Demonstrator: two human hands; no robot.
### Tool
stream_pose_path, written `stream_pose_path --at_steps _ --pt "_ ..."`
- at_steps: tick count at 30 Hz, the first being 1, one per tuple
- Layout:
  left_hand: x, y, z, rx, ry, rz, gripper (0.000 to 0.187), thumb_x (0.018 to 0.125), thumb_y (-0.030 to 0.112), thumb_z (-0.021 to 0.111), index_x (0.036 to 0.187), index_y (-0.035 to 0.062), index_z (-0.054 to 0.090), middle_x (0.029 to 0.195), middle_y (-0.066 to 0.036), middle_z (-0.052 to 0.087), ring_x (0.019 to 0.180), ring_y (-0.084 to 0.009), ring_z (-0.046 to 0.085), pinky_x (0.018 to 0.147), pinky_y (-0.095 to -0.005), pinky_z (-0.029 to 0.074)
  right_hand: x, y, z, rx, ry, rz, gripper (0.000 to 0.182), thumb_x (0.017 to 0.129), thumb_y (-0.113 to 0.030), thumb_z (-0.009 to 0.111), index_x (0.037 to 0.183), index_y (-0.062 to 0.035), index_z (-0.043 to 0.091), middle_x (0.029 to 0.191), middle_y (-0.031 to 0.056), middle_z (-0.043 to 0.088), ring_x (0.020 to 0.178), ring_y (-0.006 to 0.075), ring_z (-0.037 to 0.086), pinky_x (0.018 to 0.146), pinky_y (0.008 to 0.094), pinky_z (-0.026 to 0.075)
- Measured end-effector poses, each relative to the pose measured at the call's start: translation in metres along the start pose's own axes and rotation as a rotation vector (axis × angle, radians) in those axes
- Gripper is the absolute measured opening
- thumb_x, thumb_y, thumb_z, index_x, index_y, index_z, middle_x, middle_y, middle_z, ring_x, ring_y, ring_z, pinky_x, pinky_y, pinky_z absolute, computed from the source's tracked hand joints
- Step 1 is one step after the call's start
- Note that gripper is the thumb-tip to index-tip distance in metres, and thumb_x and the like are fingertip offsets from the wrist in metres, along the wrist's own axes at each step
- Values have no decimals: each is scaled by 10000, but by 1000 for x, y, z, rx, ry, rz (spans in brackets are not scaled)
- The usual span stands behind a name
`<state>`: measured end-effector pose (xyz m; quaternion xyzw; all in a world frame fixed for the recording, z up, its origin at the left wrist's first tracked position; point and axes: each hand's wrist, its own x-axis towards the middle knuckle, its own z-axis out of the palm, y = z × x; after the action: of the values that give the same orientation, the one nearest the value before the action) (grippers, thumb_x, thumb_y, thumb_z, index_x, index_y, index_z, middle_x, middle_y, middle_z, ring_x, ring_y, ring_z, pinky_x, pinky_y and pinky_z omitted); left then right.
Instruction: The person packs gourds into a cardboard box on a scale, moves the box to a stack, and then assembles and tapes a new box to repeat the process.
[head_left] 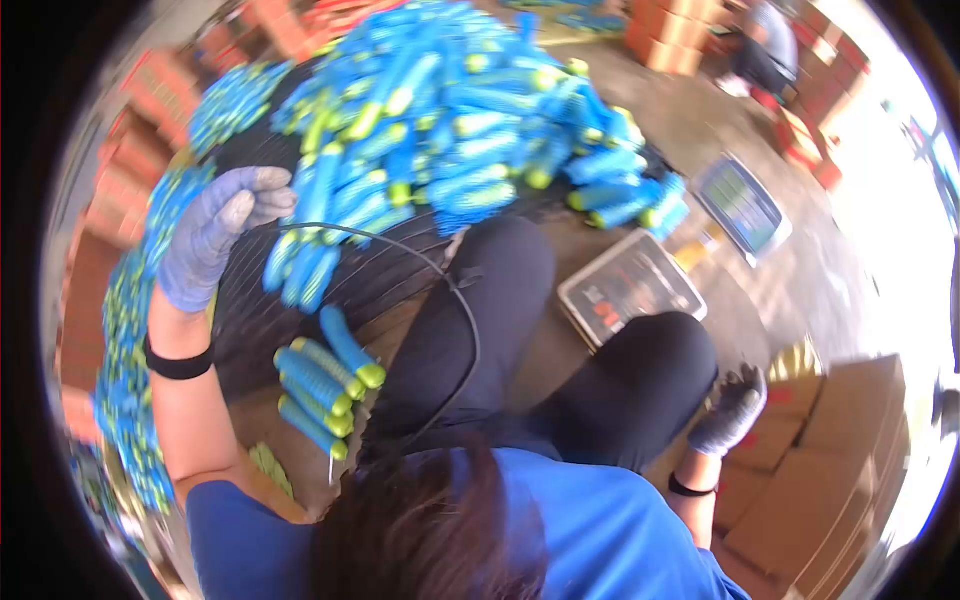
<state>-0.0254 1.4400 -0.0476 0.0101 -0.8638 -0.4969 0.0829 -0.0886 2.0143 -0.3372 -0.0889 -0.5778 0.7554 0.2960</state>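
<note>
My left hand [218, 235], in a pale grey-blue glove, is raised at the left over a black ribbed sheet [245, 300]. Its fingers are bent in towards the thumb; whatever they may hold is hidden. A thin black cable [465, 300] runs from my lap to just below those fingertips. Beyond lies a big heap of blue mesh rolls with lime-green ends [440, 120]. Several similar rolls [318, 385] lie side by side left of my leg. My right hand [732, 412], gloved with dark fingertips, hangs beside my right knee, fingers loosely apart and nothing visible in them.
A flat scale platform [632, 287] sits in front of my right knee, with its display unit [742, 208] beyond. Cardboard boxes [825, 470] stand at the right. Orange-brown cartons [120, 185] line the left. Another person [770, 45] is at the far right.
</note>
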Motion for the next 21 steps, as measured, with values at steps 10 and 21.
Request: stream_pose_path --at_steps 10,21 --pt "-391 -108 -73 -386 641 -508 500 999 385 537 1318 -1 554 1120 -113 670 1027 -190 652 898 -305 497 31 17 165 -10 -559 142 509 1040 -404 400 1408 -60 470 1365 107 544 1143 243 522 987 380 385" --pt "-617 -271 -70 1062 1089 -1821 513 795 387 719 1217 129 586 1261 -125 592 1177 -324 577 978 -431 492 54 41 278 -429 -1087 -44 468 1033 -383 474 1381 -71 503 1270 81 610 1062 200 596 922 336 460"
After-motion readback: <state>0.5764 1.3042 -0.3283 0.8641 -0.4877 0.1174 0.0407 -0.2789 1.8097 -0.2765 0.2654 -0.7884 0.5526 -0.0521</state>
